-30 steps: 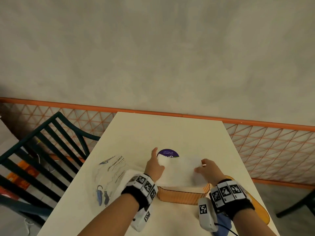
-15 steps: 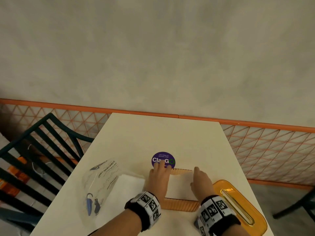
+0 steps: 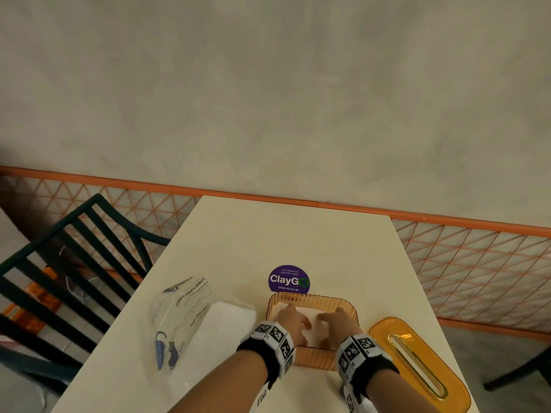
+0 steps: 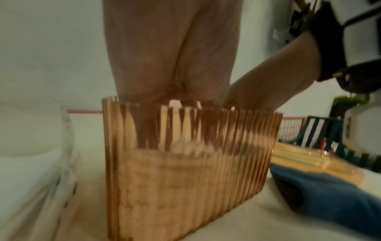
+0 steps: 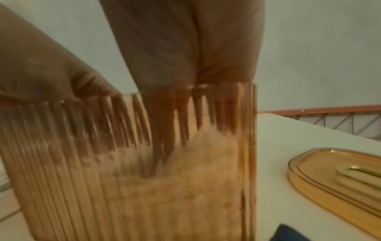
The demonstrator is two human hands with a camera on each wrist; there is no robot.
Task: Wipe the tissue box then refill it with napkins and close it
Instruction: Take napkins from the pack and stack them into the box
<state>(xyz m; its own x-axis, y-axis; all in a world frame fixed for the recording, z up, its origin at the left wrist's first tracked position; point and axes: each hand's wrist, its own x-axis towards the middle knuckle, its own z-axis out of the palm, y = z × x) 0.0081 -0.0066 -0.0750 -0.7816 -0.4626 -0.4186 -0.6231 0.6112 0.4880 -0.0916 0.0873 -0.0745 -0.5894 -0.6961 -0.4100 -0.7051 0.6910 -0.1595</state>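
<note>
At the far left we see a dark slatted chair (image 3: 68, 263) beside the pale worktop (image 3: 268, 239). On the worktop's left part lies a clear plastic napkin pack (image 3: 182, 320), printed with lettering, with white napkins showing inside it. Next comes our left hand (image 3: 293, 321), reaching down into the open ribbed amber tissue box (image 3: 313, 302), fingers extended and pressing on the white napkins (image 3: 310, 329) stacked inside. A round purple sticker (image 3: 289, 280) sits on the worktop just beyond the box. Our right hand (image 3: 335, 323) is in the box too, just beside the left, fingers likewise flat on the napkins, gripping nothing. A blue cloth (image 4: 329, 192) lies near the box's right end. Furthest right, the amber lid (image 3: 417, 362) with its slot rests on the worktop, apart from the box
</note>
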